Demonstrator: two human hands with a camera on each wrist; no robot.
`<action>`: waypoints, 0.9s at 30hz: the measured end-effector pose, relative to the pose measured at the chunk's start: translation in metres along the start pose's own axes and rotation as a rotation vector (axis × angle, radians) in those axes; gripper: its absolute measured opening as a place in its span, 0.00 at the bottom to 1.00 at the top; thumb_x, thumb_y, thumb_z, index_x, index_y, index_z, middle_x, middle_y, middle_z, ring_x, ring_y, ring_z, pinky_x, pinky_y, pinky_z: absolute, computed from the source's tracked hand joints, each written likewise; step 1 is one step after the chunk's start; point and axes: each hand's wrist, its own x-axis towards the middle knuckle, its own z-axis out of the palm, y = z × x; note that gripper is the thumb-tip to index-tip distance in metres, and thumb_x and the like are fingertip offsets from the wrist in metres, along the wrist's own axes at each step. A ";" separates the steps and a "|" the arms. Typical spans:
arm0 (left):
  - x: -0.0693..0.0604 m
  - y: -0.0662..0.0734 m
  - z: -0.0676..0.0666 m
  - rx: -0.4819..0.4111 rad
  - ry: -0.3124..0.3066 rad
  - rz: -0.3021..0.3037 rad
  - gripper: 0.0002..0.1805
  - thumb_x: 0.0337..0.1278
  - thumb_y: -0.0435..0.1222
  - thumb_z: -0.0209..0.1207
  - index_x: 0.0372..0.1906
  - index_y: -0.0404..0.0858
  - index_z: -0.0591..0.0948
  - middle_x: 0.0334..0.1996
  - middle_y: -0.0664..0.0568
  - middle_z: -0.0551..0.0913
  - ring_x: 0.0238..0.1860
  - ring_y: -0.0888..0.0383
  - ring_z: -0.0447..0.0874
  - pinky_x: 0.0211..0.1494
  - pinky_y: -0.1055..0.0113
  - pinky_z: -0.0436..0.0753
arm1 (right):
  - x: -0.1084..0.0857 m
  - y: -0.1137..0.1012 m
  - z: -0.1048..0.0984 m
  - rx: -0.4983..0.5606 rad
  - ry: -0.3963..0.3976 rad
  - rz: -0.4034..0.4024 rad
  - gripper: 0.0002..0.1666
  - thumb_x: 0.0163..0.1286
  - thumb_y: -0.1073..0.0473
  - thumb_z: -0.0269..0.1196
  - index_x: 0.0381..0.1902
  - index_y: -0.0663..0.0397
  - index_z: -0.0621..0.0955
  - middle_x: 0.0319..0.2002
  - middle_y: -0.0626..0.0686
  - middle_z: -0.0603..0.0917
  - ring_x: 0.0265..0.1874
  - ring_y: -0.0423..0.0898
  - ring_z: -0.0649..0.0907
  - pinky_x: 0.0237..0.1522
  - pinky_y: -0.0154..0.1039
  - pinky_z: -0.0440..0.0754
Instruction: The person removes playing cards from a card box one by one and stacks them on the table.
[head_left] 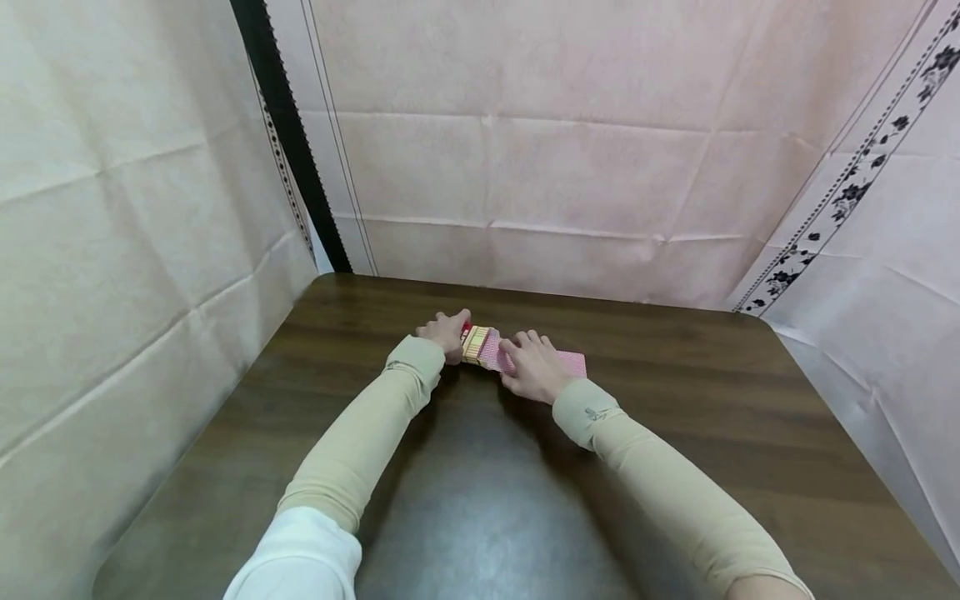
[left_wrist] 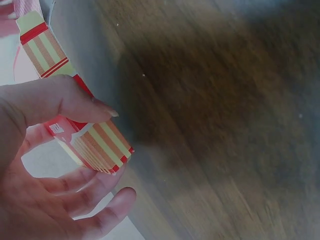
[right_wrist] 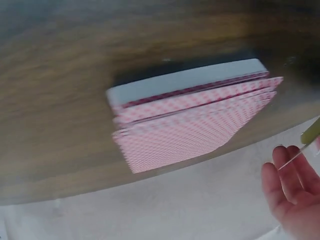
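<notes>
My left hand (head_left: 446,335) grips a red-and-yellow striped card box (left_wrist: 102,142), thumb across its upper face and fingers beneath. The box's end flap (left_wrist: 36,32) stands out, pointing toward my right hand (head_left: 536,371). Between the hands, pink-checked playing cards (head_left: 491,350) lie against the box's end, and my right fingers pinch them. In the right wrist view, a thin pale edge crosses the right fingers (right_wrist: 290,185). How many cards that hand holds is hidden. Beside it, a slightly uneven stack of pink-checked cards (right_wrist: 175,142) rests on the table.
The brown wooden table (head_left: 480,492) has rounded far corners. Pale creased cloth (head_left: 570,183) hangs behind it and along both sides. A black strip (head_left: 292,133) runs down the cloth at the far left corner.
</notes>
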 end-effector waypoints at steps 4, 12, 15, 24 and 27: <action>0.001 0.001 -0.005 -0.017 0.014 0.003 0.30 0.47 0.32 0.63 0.57 0.50 0.66 0.50 0.39 0.71 0.47 0.42 0.74 0.55 0.42 0.70 | -0.012 0.011 -0.007 0.007 0.025 0.061 0.31 0.58 0.50 0.64 0.59 0.52 0.74 0.50 0.60 0.75 0.50 0.56 0.73 0.52 0.52 0.71; 0.002 -0.001 0.000 -0.027 -0.010 -0.018 0.33 0.48 0.33 0.63 0.60 0.51 0.64 0.54 0.37 0.70 0.51 0.39 0.73 0.57 0.40 0.68 | -0.036 0.028 -0.004 -0.077 0.101 0.346 0.29 0.63 0.41 0.59 0.51 0.57 0.72 0.40 0.63 0.76 0.41 0.60 0.77 0.42 0.53 0.74; 0.002 -0.001 0.001 -0.036 -0.009 -0.021 0.33 0.48 0.33 0.63 0.59 0.51 0.64 0.54 0.37 0.69 0.51 0.39 0.73 0.58 0.40 0.68 | -0.040 0.030 -0.002 -0.099 0.097 0.460 0.30 0.63 0.38 0.57 0.47 0.58 0.73 0.38 0.64 0.77 0.40 0.61 0.79 0.40 0.54 0.75; -0.001 0.000 0.002 -0.022 0.002 -0.023 0.32 0.48 0.34 0.63 0.60 0.51 0.64 0.53 0.37 0.70 0.52 0.39 0.73 0.57 0.40 0.68 | -0.046 0.026 0.003 -0.118 -0.053 0.566 0.33 0.66 0.35 0.53 0.51 0.59 0.73 0.41 0.67 0.77 0.41 0.65 0.79 0.40 0.60 0.76; -0.001 0.001 0.003 -0.026 0.000 -0.016 0.33 0.48 0.34 0.63 0.60 0.51 0.64 0.54 0.37 0.70 0.52 0.38 0.73 0.57 0.39 0.68 | -0.047 0.025 0.003 -0.119 -0.108 0.572 0.35 0.67 0.34 0.52 0.55 0.57 0.72 0.44 0.68 0.77 0.42 0.65 0.80 0.40 0.61 0.76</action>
